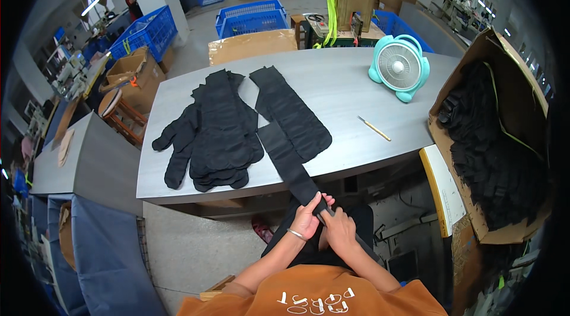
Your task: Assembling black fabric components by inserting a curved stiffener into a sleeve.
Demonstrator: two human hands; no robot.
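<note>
Both my hands meet just below the table's near edge, over my lap. My left hand point(306, 218), with a bracelet on the wrist, and my right hand point(339, 228) pinch the near end of a long black fabric piece point(288, 158). The piece runs from my hands up and over the edge onto the grey table point(344, 87). Beside it on the table lie a second long black piece point(294, 111) and a stack of black fabric pieces point(217, 132), with more black pieces spilling to its left.
A teal desk fan point(399, 66) stands at the table's back right. A thin wooden-handled tool point(374, 129) lies near the right edge. A large cardboard box point(504, 138) full of black fabric stands to my right. Blue crates point(249, 18) and another grey table point(89, 155) are behind and left.
</note>
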